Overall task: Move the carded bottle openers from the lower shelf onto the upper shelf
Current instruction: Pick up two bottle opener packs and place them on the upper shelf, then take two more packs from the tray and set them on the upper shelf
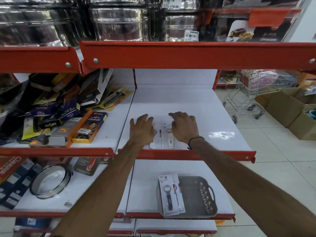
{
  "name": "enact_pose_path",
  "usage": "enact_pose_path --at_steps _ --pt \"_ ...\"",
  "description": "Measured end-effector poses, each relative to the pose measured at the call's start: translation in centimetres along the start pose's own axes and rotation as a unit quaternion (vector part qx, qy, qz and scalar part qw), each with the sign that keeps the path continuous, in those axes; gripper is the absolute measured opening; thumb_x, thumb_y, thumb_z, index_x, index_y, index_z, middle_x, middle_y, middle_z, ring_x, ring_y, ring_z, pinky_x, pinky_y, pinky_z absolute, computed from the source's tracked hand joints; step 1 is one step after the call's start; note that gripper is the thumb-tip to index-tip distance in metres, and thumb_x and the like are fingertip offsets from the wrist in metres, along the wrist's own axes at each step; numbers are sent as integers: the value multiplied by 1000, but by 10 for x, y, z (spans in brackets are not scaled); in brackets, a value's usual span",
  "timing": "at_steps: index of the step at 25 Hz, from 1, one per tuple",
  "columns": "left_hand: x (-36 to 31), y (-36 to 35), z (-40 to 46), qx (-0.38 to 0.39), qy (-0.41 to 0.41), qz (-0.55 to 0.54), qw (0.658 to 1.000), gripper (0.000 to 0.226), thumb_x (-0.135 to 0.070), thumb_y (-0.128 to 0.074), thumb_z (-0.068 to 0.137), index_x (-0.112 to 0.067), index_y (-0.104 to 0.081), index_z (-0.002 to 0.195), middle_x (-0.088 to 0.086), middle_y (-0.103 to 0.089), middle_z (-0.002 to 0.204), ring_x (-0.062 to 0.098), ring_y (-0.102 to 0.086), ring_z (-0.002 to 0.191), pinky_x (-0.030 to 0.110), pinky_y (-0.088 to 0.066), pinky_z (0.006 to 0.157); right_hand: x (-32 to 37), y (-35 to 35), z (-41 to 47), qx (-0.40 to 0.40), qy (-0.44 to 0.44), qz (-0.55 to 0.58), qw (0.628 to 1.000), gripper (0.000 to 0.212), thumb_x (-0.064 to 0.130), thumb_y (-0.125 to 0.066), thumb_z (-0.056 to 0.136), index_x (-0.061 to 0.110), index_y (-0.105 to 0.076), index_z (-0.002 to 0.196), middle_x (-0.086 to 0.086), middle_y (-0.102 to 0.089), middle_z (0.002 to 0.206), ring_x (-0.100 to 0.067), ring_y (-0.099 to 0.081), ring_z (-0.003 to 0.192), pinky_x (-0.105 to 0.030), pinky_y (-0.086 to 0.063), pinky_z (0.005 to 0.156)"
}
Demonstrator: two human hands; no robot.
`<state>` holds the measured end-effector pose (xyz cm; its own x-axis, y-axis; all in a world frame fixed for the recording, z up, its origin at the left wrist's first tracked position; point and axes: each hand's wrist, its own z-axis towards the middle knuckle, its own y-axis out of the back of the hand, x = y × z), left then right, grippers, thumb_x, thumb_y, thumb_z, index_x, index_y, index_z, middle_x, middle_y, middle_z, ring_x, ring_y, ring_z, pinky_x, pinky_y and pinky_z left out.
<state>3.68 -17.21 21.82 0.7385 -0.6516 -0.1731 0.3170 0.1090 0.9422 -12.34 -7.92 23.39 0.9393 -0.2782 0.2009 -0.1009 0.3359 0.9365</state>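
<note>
Two carded bottle openers with white handles lie side by side near the front of the white upper shelf (196,108). My left hand (142,129) rests flat, fingers spread, on the left opener card (151,144). My right hand (184,126) lies flat on the right opener card (168,134). On the lower shelf (147,185) a grey tray (196,194) holds two or three more carded openers (169,194), the top one with a dark handle, leaning over the tray's left side.
Left of the upper shelf lies a heap of boxed and carded goods (51,113). A round sieve (51,182) and boxes sit at lower left. Steel pots (119,23) fill the top shelf. A wire trolley (253,93) and cardboard boxes (290,108) stand on the floor at right.
</note>
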Motion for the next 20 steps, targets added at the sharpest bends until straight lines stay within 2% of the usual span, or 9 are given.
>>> enact_pose_path --at_steps 2,5,7,9,11,13,16,18,20 --pt "-5 3 -22 -126 -26 8 992 43 -12 -71 79 -7 -65 121 18 -60 136 34 -58 124 59 -41 105 3 11 -29 -116 24 8 993 41 17 -47 90 21 -57 130 0 -64 126 -23 -57 113 -41 -41 90" --pt "-30 12 -72 -184 -43 -30 982 34 -8 -56 87 -9 -62 120 14 -60 130 31 -56 119 46 -44 100 7 23 -86 -263 88 48 959 22 10 -54 86 15 -66 102 1 -68 100 -21 -56 88 -36 -38 74" --pt "-46 6 -110 -216 -78 -37 973 28 -6 -52 88 -10 -63 114 10 -63 119 27 -57 107 41 -45 87 3 18 -123 -313 127 80 938 13 6 -58 82 11 -68 88 -2 -67 87 -23 -52 78 -35 -34 69" --pt "-54 -17 -146 -216 -124 -44 968 21 -4 -56 86 -8 -66 105 11 -65 104 27 -58 93 40 -46 77 -5 0 -156 -304 139 97 937 11 6 -58 82 10 -68 83 -2 -67 82 -22 -52 75 -31 -31 69" --pt "-56 -53 -172 -167 -148 -39 974 18 -3 -60 84 -7 -67 101 11 -64 95 28 -60 84 39 -47 71 -17 -31 -180 -236 122 81 961 11 12 -57 85 13 -68 88 -1 -68 87 -22 -56 78 -33 -36 71" --pt "-53 -88 -184 -59 -117 -25 991 21 -9 -64 84 -8 -67 105 11 -64 99 29 -63 86 38 -49 73 -29 -67 -192 -94 69 41 992 22 24 -54 90 17 -64 108 0 -70 104 -22 -62 94 -38 -47 82" --pt "-42 -137 -185 109 -15 -6 994 43 -33 -59 91 -15 -56 130 9 -57 132 29 -58 115 44 -46 94 -49 -112 -191 139 11 6 990 48 34 -47 93 20 -48 138 -2 -59 138 -24 -54 126 -45 -43 105" --pt "-32 -163 -180 178 33 -14 983 63 -49 -53 91 -18 -42 145 7 -41 154 29 -43 136 53 -36 110 -60 -133 -182 224 3 10 975 57 31 -48 91 18 -38 145 -4 -50 148 -26 -46 136 -47 -38 111" --pt "-25 -180 -171 221 47 -16 974 78 -57 -51 89 -19 -28 152 4 -25 164 29 -26 148 59 -22 117 -68 -149 -168 264 5 10 965 62 27 -48 91 15 -31 150 -5 -40 155 -27 -37 143 -50 -33 115"
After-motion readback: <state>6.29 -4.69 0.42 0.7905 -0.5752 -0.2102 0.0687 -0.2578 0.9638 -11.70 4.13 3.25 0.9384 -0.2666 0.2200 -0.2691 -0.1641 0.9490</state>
